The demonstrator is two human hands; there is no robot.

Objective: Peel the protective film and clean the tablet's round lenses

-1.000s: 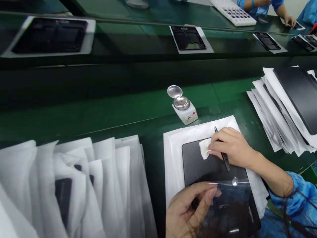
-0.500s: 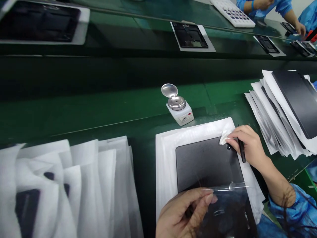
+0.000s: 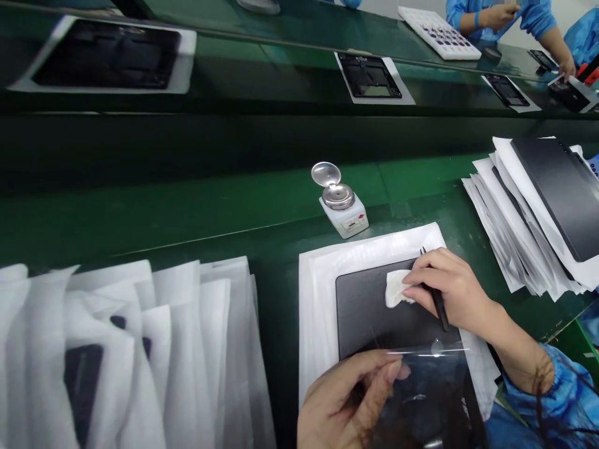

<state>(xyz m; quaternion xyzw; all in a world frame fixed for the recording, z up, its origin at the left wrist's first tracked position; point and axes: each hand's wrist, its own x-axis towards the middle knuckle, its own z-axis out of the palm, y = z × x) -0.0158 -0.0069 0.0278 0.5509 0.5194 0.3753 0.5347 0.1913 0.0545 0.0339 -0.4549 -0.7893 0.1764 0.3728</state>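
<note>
A flat dark tablet back cover (image 3: 362, 312) lies on white foam sheets (image 3: 318, 268) before me. My right hand (image 3: 452, 284) pinches a small white wipe (image 3: 395, 290) against the cover's upper part. Black tweezers (image 3: 440, 307) are also tucked in that hand, tips pointing away from me. Nearer to me, my left hand (image 3: 349, 399) is closed on the edge of a clear plastic film (image 3: 425, 380), which is lifted over the lower part of the cover. The cover's near end shows only through the film.
A white pump bottle (image 3: 346, 215) with its metal lid up stands behind the foam sheets. Foam sleeves (image 3: 206, 349) stand in a row at left. A stack of covers and foam (image 3: 528, 218) is at right. Tablet frames (image 3: 369, 78) lie along the raised ledge; a co-worker's hand (image 3: 567, 67) is at the far right.
My right hand has drawn the wipe leftward and toward me, from the cover's camera corner onto its flat surface. My left hand still holds the film's edge. The view has shifted slightly.
</note>
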